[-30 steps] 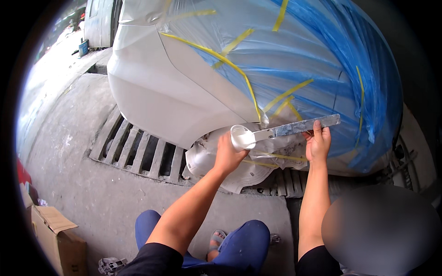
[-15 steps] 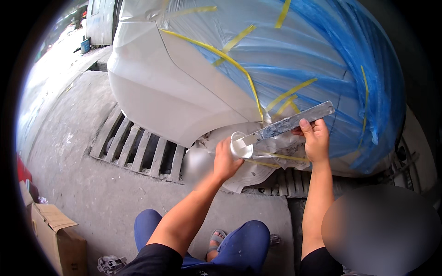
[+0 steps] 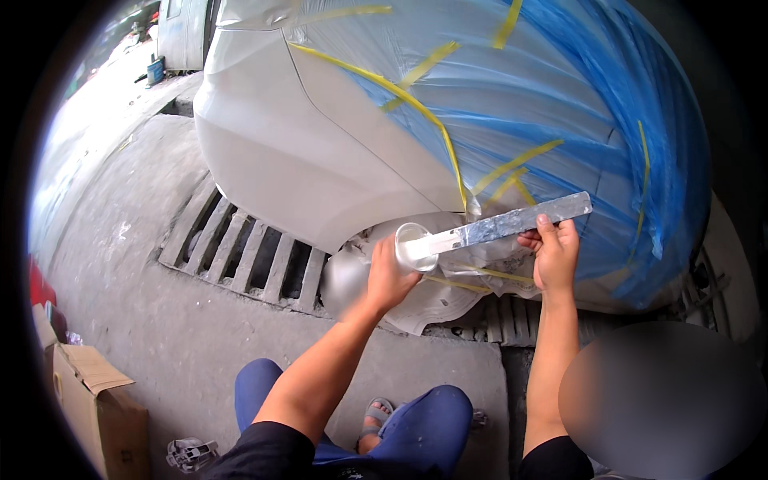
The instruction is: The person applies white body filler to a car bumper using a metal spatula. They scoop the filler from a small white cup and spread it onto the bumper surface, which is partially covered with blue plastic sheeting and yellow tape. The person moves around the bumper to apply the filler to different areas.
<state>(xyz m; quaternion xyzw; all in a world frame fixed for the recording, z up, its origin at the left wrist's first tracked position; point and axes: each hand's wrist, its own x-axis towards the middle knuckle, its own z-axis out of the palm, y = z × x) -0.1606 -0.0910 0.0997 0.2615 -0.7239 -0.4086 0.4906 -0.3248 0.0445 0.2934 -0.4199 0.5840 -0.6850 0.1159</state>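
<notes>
My left hand [image 3: 386, 276] is wrapped around a small white cup [image 3: 421, 266], its mouth facing up toward me. Inside the cup a white substance shows in part. Between the thumb and fingers of my right hand [image 3: 555, 252] is a long flat mixing stick [image 3: 516, 224], grey and smeared with old paint. Its left end, coated white, lies over the cup's mouth; whether the tip touches the inside I cannot tell. Just beyond both hands stands a white car body panel [image 3: 344, 152], with crumpled masking paper [image 3: 436, 304] below the cup at the wheel arch.
Blue plastic film [image 3: 512, 128] held by yellow tape [image 3: 424, 112] covers the car's right part. A slotted floor grate [image 3: 244, 252] runs beneath the panel. At the lower left stand a cardboard box [image 3: 120, 432] and a crumpled clear object [image 3: 192, 454].
The stick's right end has swung slightly down and right with my right hand, and more of its white-coated end shows at the cup. My left hand keeps holding the cup.
</notes>
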